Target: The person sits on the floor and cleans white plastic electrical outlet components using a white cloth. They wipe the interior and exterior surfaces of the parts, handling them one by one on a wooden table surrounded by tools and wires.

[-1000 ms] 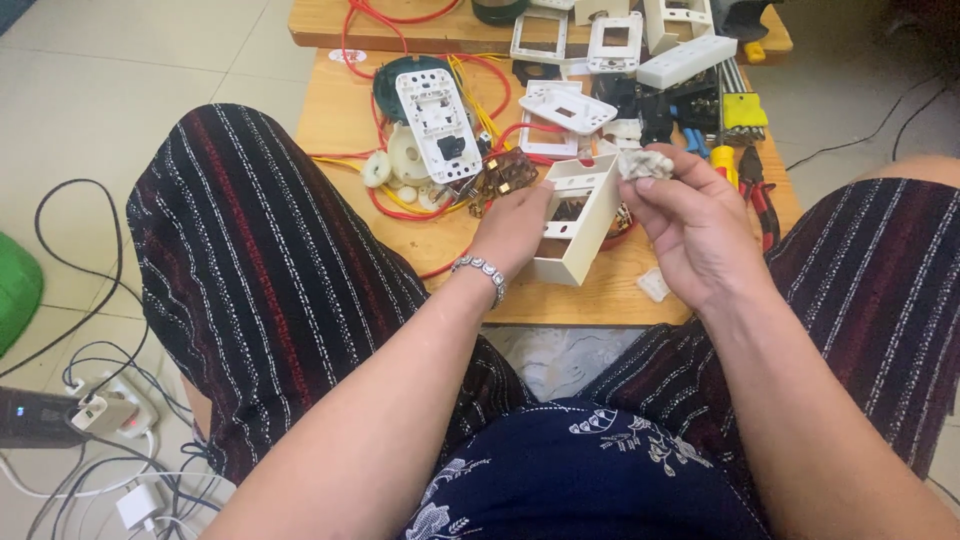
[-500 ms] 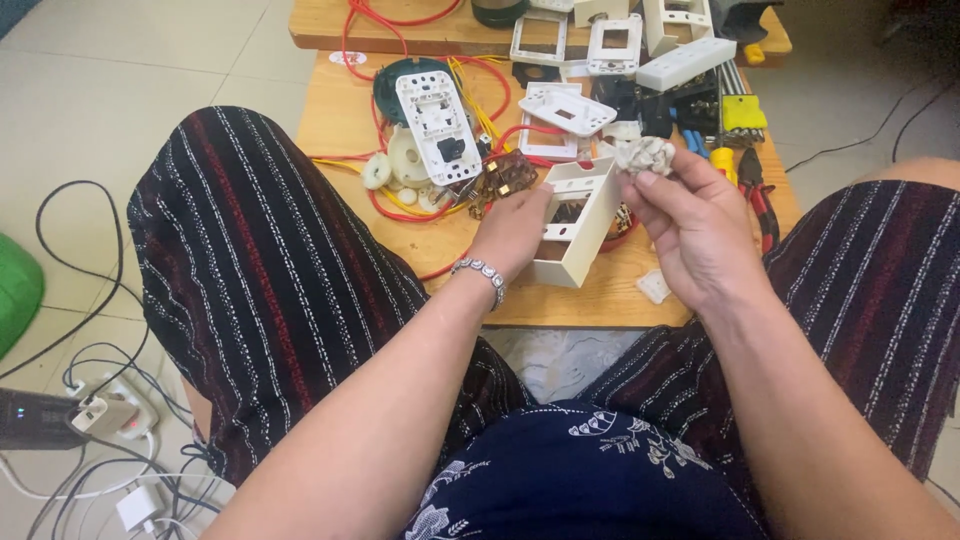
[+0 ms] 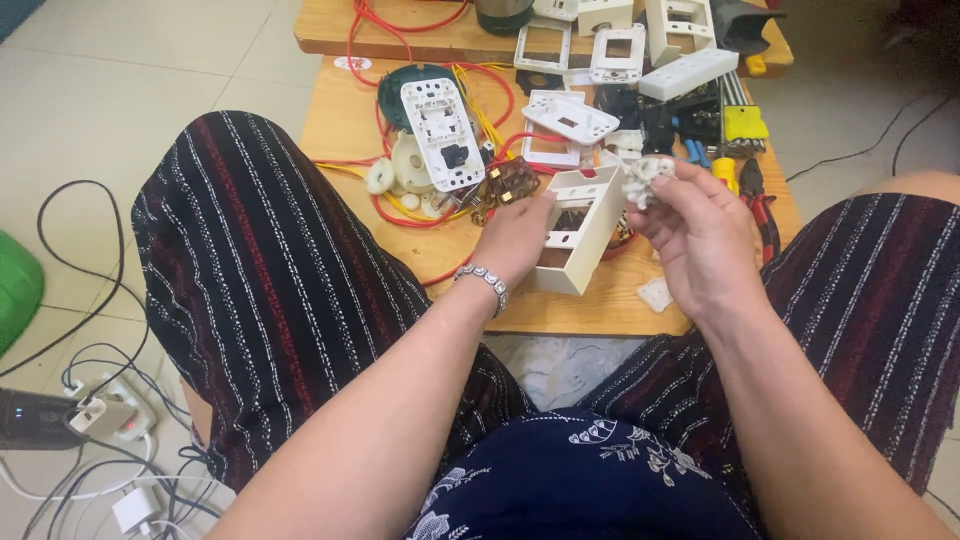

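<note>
A low wooden table (image 3: 340,120) lies ahead of both hands, strewn with red wires (image 3: 400,215) and white switch plates (image 3: 440,130). The left hand (image 3: 515,235) grips a cream box (image 3: 585,225), fingers closed on its near side, the box tilted with its open face up. Just right of it, the right hand (image 3: 700,235) pinches a small white part (image 3: 645,180) between thumb and fingertips, close to the box's top edge. Red-handled pliers (image 3: 755,195) lie just beyond the right hand.
</note>
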